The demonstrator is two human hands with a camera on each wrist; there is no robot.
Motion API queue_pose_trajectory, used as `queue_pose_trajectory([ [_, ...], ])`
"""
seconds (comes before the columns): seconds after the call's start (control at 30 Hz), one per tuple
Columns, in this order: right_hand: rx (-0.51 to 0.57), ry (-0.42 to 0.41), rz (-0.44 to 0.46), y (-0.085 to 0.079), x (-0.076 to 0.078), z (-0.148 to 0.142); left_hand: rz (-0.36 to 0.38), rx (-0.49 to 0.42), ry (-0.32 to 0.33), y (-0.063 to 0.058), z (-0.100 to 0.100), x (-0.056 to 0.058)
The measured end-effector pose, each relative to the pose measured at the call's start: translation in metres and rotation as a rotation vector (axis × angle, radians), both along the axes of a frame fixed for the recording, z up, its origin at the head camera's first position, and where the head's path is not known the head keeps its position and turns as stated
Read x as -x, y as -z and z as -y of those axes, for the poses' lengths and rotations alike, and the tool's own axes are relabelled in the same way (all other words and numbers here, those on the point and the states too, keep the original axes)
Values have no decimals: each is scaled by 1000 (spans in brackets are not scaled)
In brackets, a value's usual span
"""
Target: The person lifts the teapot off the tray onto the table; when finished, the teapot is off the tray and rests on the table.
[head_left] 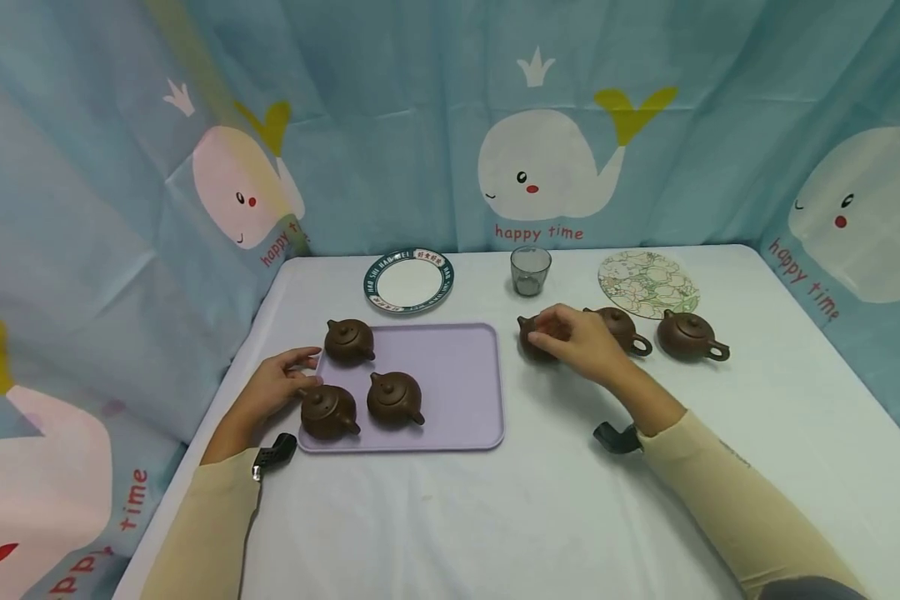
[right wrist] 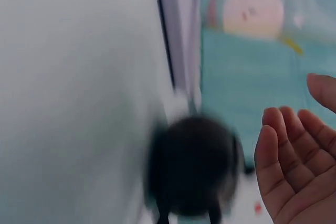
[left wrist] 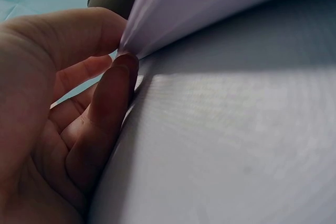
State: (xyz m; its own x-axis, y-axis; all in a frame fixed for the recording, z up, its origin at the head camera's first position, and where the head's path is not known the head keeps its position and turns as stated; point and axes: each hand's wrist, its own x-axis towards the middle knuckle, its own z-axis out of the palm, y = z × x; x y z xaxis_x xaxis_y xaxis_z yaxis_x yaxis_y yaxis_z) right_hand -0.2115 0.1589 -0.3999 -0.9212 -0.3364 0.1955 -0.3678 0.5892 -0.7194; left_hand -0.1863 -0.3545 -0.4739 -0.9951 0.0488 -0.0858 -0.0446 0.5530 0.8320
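My left hand (head_left: 266, 390) rests at the left edge of the lilac tray (head_left: 461, 387), thumb and fingertips touching its rim in the left wrist view. Three small brown teapots sit on the tray: one at the far left (head_left: 349, 342), one at the near left (head_left: 328, 413) by my thumb, and one further right (head_left: 394, 400). My right hand (head_left: 587, 343) hovers over another brown teapot (head_left: 528, 340), partly hiding it. In the right wrist view, nothing lies between the spread thumb and fingers (right wrist: 266, 145); a dark teapot (right wrist: 194, 166) appears blurred beside them.
Two more brown teapots stand on the right, one behind my right hand (head_left: 621, 327) and one farther right (head_left: 688, 337). Along the back are a green-rimmed plate (head_left: 407, 282), a glass cup (head_left: 529, 272) and a round patterned mat (head_left: 648, 283). A whale-print curtain (head_left: 405, 167) surrounds the table.
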Motion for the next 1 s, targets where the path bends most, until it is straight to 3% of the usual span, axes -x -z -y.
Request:
queue_pose_trajectory([
  [0.3, 53, -316, 68, 26, -24, 84, 17, 11, -5, -3, -1, 4],
  [0.53, 126, -496, 186, 30, -42, 123, 26, 23, -2, -4, -2, 2],
  [0.83, 56, -556, 211, 33, -47, 144, 35, 11, -10, -5, -1, 2],
  [1.0, 11, -561, 171, 38, -48, 152, 34, 15, -16, -3, -1, 0],
])
